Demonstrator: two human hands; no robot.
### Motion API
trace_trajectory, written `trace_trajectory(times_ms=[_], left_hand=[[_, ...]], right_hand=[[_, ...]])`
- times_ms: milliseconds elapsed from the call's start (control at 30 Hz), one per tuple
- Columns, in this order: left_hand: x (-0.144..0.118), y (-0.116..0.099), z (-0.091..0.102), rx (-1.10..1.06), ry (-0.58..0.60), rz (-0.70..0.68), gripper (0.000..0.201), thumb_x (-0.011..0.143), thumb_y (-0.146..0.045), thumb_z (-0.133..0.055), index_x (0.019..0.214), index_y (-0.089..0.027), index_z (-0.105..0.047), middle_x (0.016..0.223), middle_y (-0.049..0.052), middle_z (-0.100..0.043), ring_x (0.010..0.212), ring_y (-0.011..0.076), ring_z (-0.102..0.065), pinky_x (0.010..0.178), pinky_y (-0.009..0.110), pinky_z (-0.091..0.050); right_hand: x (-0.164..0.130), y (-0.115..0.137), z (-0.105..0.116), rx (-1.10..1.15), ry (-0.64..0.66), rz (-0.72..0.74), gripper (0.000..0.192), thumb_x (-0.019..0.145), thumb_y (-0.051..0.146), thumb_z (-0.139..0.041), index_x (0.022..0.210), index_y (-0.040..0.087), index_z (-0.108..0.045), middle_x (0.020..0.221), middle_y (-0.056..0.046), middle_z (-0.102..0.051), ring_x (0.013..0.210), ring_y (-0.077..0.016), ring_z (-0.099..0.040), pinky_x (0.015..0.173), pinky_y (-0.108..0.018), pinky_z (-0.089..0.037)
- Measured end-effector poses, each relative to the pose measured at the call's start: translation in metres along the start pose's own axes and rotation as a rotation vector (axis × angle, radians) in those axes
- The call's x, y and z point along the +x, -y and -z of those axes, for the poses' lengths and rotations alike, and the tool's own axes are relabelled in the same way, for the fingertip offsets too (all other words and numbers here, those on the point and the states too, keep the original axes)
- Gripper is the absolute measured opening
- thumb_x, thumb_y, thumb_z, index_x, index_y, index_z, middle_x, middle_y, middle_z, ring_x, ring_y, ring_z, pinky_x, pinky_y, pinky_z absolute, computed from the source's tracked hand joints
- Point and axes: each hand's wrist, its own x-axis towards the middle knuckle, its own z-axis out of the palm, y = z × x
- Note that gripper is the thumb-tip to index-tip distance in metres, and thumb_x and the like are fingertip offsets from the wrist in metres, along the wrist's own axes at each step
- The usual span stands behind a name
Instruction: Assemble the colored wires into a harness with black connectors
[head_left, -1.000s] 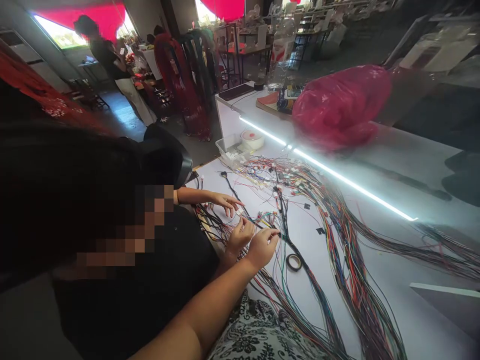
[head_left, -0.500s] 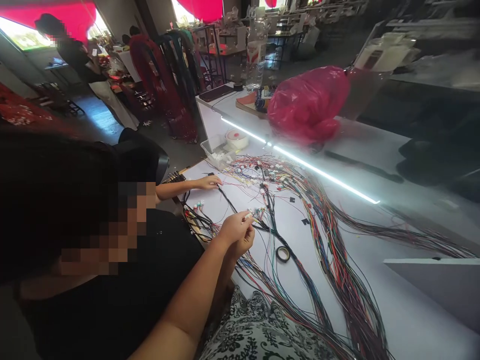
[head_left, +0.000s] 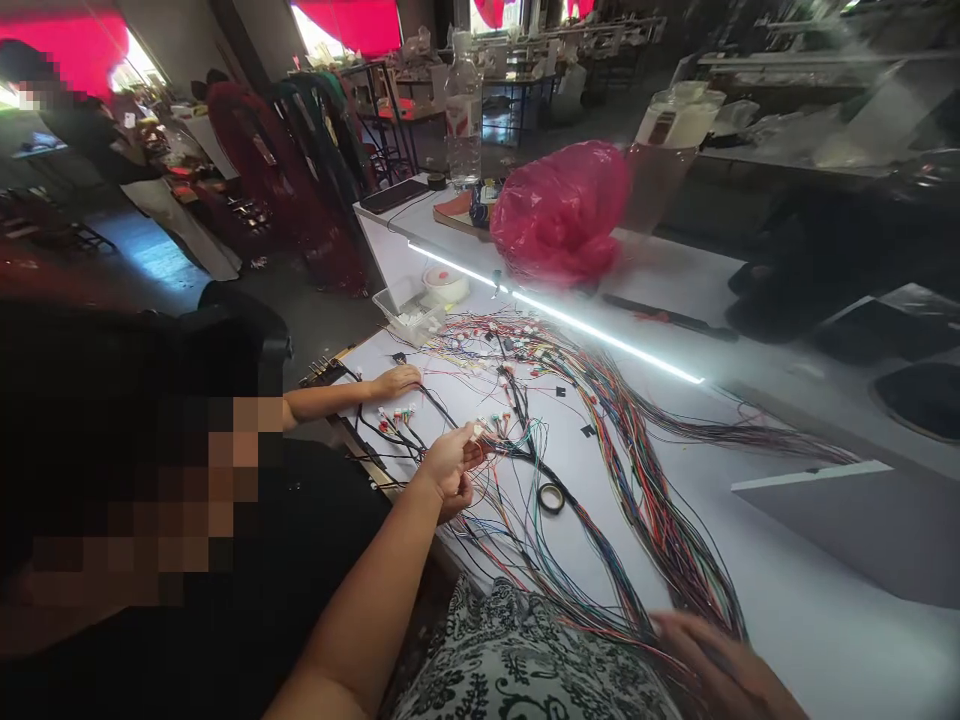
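My left hand [head_left: 448, 462] is closed in a pinch on a small white connector [head_left: 478, 430] with thin wires running from it. Just behind it a co-worker's hand [head_left: 456, 500] is partly hidden by mine. At the bottom right my right hand [head_left: 724, 660], somewhat blurred, reaches over the coloured wire bundle [head_left: 626, 590] with its fingers stretched out; I see nothing held in it. A black-taped harness branch [head_left: 551, 475] runs across the white table beside a roll of black tape [head_left: 552, 498].
A co-worker in black sits close at my left, with another hand [head_left: 397, 381] on a taped branch. Thick wire bundles [head_left: 667, 500] cover the table's middle. Farther back stand a clear bin [head_left: 412, 318], a light strip [head_left: 600, 328] and a pink plastic bag [head_left: 562, 215] on a shelf.
My right hand has come into view at the bottom right. The view has swung, so the table sits farther left. My left hand still pinches the white connector.
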Motion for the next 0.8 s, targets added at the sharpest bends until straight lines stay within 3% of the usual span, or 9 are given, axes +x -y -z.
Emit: trace_trajectory(times_ms=[67, 167, 267, 367, 500, 633, 800], left_hand=[[-0.002, 0.003, 0.001, -0.021, -0.004, 0.009, 0.027, 0.087, -0.035, -0.058, 0.098, -0.01, -0.066, 0.094, 0.014, -0.071, 0.078, 0.0165, -0.068, 0.078, 0.028, -0.051], [-0.008, 0.006, -0.002, -0.036, 0.032, -0.004, 0.025, 0.087, -0.032, -0.059, 0.096, -0.01, -0.068, 0.101, 0.014, -0.071, 0.083, 0.0166, -0.068, 0.08, 0.027, -0.051], [-0.016, 0.011, -0.008, -0.048, 0.069, -0.025, 0.022, 0.086, -0.031, -0.061, 0.093, -0.012, -0.069, 0.101, 0.013, -0.071, 0.091, 0.0195, -0.067, 0.082, 0.028, -0.051], [-0.02, 0.019, -0.01, -0.054, 0.078, -0.03, 0.019, 0.085, -0.031, -0.061, 0.092, -0.015, -0.069, 0.097, 0.011, -0.072, 0.095, 0.0226, -0.066, 0.081, 0.03, -0.052], [-0.017, 0.025, -0.004, -0.055, 0.012, -0.05, 0.019, 0.089, -0.031, -0.055, 0.097, -0.017, -0.066, 0.098, 0.011, -0.07, 0.098, 0.0225, -0.065, 0.083, 0.031, -0.052], [-0.012, 0.021, 0.006, -0.021, -0.093, -0.114, 0.029, 0.094, -0.037, -0.046, 0.11, -0.018, -0.06, 0.103, 0.011, -0.068, 0.096, 0.0207, -0.065, 0.082, 0.031, -0.052], [-0.016, 0.023, 0.005, 0.142, 0.037, -0.176, 0.033, 0.082, -0.034, -0.065, 0.112, -0.021, -0.066, 0.097, 0.009, -0.07, 0.094, 0.0221, -0.064, 0.083, 0.032, -0.05]], right_hand=[[0.024, 0.004, -0.011, 0.1, 0.138, 0.037, 0.036, 0.085, 0.055, -0.053, 0.096, 0.025, -0.071, 0.097, -0.008, -0.07, 0.093, -0.0259, -0.065, 0.079, -0.035, -0.054], [0.077, 0.031, -0.062, 0.206, 0.314, 0.156, 0.038, 0.084, 0.051, -0.054, 0.098, 0.021, -0.07, 0.091, -0.006, -0.07, 0.083, -0.0231, -0.065, 0.072, -0.033, -0.051], [0.119, 0.061, -0.116, 0.223, 0.282, 0.22, 0.033, 0.079, 0.047, -0.058, 0.091, 0.019, -0.071, 0.087, -0.005, -0.07, 0.081, -0.0213, -0.063, 0.073, -0.031, -0.048], [0.139, 0.072, -0.147, 0.245, 0.23, 0.224, 0.028, 0.075, 0.044, -0.06, 0.082, 0.019, -0.07, 0.084, -0.005, -0.068, 0.08, -0.0205, -0.06, 0.071, -0.03, -0.045], [0.141, 0.064, -0.154, 0.302, 0.226, 0.195, 0.019, 0.07, 0.038, -0.063, 0.066, 0.019, -0.063, 0.068, 0.0, -0.06, 0.07, -0.0171, -0.054, 0.067, -0.028, -0.041], [0.129, 0.053, -0.145, 0.4, 0.25, 0.069, 0.025, 0.069, 0.043, -0.064, 0.066, 0.018, -0.06, 0.062, 0.001, -0.057, 0.062, -0.0152, -0.051, 0.06, -0.027, -0.039], [0.118, 0.049, -0.133, 0.566, 0.302, -0.031, 0.038, 0.069, 0.053, -0.066, 0.078, 0.017, -0.063, 0.077, -0.004, -0.063, 0.067, -0.0155, -0.055, 0.059, -0.026, -0.039]])
